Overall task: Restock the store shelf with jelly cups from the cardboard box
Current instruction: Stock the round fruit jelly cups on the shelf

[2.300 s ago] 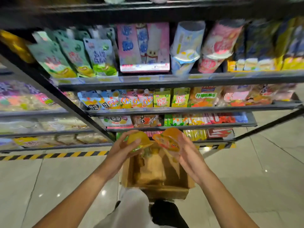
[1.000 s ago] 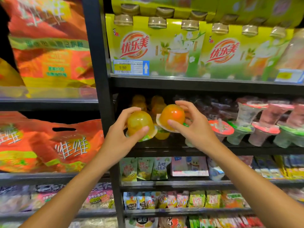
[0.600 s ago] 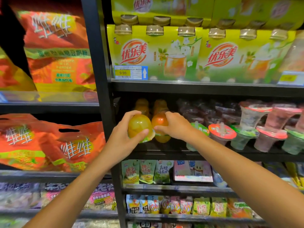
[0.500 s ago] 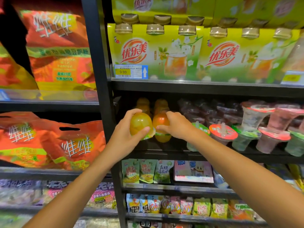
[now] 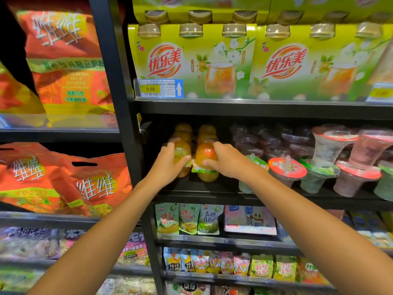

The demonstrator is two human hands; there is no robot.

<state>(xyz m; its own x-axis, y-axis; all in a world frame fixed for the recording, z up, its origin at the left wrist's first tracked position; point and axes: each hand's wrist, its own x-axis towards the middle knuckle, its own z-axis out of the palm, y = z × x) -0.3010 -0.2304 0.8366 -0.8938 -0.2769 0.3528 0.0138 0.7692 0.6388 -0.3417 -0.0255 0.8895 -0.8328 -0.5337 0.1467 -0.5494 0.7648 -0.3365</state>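
jelly cups sit at the left end of the dark middle shelf (image 5: 212,189), close to its front edge and just beside the black upright post (image 5: 119,103). my left hand (image 5: 168,165) has its fingers and thumb wrapped around a yellowish jelly cup (image 5: 182,151), holding it over another cup on the shelf. my right hand (image 5: 225,161) grips an orange jelly cup (image 5: 205,153), fingers over the dome and thumb at its rim, resting it on top of a cup with a green lid (image 5: 207,174). the two held cups almost touch each other. more jelly cups (image 5: 194,130) are stacked behind them toward the back of the shelf. along the same shelf to the right stand drink cups with red and green lids (image 5: 287,167). green milk tea packs (image 5: 191,60) fill the shelf above, and orange bags (image 5: 63,179) hang in the bay to the left.
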